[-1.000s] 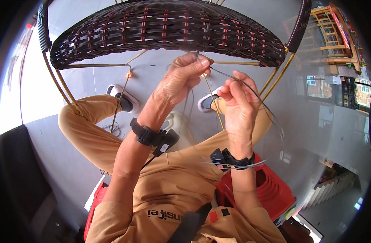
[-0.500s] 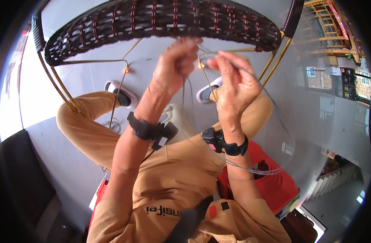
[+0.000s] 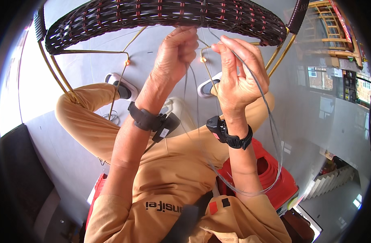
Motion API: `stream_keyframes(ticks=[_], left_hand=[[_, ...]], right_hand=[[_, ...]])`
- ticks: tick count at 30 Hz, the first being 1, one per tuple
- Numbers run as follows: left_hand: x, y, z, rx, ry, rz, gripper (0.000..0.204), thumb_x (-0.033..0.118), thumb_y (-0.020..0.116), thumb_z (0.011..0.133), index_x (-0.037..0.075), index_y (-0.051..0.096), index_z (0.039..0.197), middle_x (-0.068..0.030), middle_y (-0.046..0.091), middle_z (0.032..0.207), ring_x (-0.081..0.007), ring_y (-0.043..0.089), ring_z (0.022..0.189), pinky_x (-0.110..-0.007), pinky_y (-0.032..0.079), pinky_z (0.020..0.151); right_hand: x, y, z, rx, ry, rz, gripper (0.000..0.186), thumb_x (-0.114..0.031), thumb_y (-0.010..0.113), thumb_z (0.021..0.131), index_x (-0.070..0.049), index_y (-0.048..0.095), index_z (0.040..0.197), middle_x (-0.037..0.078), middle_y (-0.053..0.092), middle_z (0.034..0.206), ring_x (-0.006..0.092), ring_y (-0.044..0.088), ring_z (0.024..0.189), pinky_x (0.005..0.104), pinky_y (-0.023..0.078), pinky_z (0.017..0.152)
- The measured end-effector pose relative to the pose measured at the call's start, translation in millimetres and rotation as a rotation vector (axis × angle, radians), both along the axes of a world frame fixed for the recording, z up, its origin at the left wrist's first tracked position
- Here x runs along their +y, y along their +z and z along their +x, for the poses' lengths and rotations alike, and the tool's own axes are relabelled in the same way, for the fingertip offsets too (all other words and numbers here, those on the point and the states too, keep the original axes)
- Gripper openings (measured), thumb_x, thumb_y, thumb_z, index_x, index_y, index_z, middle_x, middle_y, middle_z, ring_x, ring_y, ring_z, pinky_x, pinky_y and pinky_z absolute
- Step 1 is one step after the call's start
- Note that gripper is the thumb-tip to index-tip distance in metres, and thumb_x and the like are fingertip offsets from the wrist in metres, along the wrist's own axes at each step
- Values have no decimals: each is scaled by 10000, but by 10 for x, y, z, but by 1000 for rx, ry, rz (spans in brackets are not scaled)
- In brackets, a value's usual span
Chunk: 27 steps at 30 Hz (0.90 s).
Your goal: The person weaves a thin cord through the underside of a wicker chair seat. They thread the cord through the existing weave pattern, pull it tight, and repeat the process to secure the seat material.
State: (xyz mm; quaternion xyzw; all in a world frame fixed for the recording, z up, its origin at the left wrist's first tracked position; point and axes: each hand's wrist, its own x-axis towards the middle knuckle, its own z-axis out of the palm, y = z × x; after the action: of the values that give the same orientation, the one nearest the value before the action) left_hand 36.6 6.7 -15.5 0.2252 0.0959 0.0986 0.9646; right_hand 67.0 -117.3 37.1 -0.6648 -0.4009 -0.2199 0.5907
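Left hand [image 3: 177, 52]: fingers curled together; fingertips hidden, contents cannot be determined. Right hand [image 3: 243, 73]: clamped on grey strand [image 3: 257, 82]. Woven panel [image 3: 153, 15]: upper edge cut off.

Place: a weaving workshop, it seems.
Wicker panel [image 3: 165, 14]: dark and woven, just above the left hand [image 3: 175, 52], with gold-coloured metal rods [image 3: 94, 51].
Grey strand [image 3: 271, 121]: a long loose loop, running from the right hand [image 3: 244, 77].
Wooden slatted frames [image 3: 331, 30]: grouped together, far to the right of the hands.
Floor [image 3: 92, 71]: smooth and grey, below the hands.
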Motion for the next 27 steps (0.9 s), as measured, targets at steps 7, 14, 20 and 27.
stream_keyframes(ticks=[7, 14, 20, 27], left_hand=[[-13, 83, 20, 64, 5, -6, 106, 73, 513, 876, 107, 447, 800, 74, 303, 617, -12, 225, 471, -162, 149, 369], [-17, 86, 17, 37, -1, -19, 125, 71, 509, 876, 113, 436, 784, 74, 300, 609, -16, 223, 469, -166, 145, 367], [-16, 69, 26, 20, -20, -35, 124, 76, 513, 874, 114, 436, 785, 75, 311, 604, -14, 226, 466, -167, 147, 368], [-20, 70, 21, 25, -7, -27, 95, 84, 518, 870, 104, 449, 807, 73, 324, 608, -13, 240, 467, -162, 158, 371]], right_hand=[[24, 17, 41, -119, -94, -88, 141, 89, 599, 785, 41, 631, 914, 127, 611, 832, 211, 653, 669, 259, 537, 604], [25, 32, 25, -142, -105, -64, 136, 78, 611, 780, 26, 640, 902, 115, 617, 828, 204, 656, 667, 255, 531, 590], [42, 21, 20, -171, -151, -104, 145, 73, 634, 761, 18, 650, 893, 102, 624, 803, 187, 650, 656, 249, 525, 584], [146, -32, 80, -227, -196, -91, 159, 67, 658, 735, 4, 666, 881, 98, 628, 793, 175, 640, 658, 249, 524, 586]])
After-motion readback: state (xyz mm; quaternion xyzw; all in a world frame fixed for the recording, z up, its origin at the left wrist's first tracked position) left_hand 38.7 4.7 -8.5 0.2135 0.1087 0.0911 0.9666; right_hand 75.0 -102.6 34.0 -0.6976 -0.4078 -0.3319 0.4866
